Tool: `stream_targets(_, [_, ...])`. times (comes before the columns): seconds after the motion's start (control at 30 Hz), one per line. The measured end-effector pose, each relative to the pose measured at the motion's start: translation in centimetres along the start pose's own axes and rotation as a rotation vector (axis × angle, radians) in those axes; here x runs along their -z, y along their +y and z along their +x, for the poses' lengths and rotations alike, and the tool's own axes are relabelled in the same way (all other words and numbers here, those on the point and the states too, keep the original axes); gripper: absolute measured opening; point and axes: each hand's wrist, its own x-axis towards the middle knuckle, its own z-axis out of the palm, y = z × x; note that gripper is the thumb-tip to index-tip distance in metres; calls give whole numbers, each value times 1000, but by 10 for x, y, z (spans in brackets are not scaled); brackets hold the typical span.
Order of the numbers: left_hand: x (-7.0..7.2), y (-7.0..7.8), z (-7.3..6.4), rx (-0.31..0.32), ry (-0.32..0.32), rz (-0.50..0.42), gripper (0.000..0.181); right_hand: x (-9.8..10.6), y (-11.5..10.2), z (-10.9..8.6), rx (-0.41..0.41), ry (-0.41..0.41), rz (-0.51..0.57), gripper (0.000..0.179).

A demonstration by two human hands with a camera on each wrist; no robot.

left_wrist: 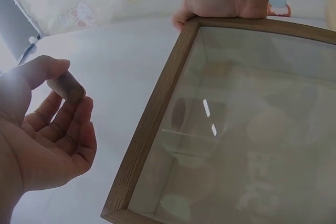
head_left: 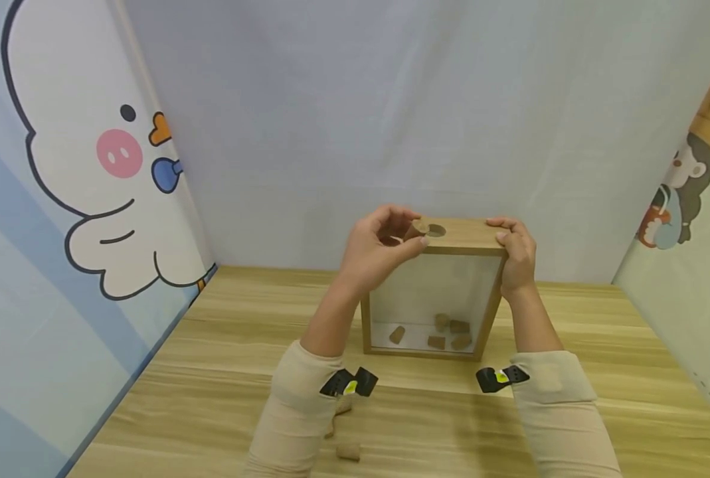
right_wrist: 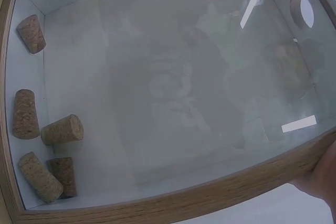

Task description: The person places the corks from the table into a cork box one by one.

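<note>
A wooden box [head_left: 465, 234] with a clear front panel stands upright on the table, a round hole [head_left: 436, 230] in its top. My left hand [head_left: 371, 251] pinches a tapered cork [left_wrist: 67, 86] between thumb and fingers, just left of the hole in the head view. My right hand [head_left: 518, 255] grips the box's upper right corner, thumb and fingers over the top. Several corks [right_wrist: 32, 176] lie on the floor inside the box, seen through the panel.
Loose corks [head_left: 349, 451] lie on the wood-grain table [head_left: 229, 372] beside the left forearm, partly hidden by it. A pale curtain [head_left: 307, 133] hangs behind the box, and printed cartoon cloths flank the table.
</note>
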Motion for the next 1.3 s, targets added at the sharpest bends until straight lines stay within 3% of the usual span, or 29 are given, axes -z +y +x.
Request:
stream_targets(0.2, [-9, -5, 24, 97, -20, 24, 28, 1, 0, 1, -9, -3, -2, 30])
stream_targets(0.5, [-20, -15, 51, 294, -46, -130, 32, 2, 0, 1, -5, 9, 0, 30])
stream_targets(0.7, [-27, -25, 62, 372, -13, -86, 28, 2, 0, 1, 2, 7, 2, 30])
stream_targets(0.83, [-27, -30, 63, 370, -14, -41, 27, 1, -1, 1, 0, -3, -5, 30])
stream_targets(1.07, [-23, -35, 58, 271, -17, 49, 28, -1, -6, 0, -11, -2, -39, 30])
stream_targets(1.3, [-22, -35, 54, 232, -12, 120, 29, -2, -5, -2, -15, -11, -23, 31])
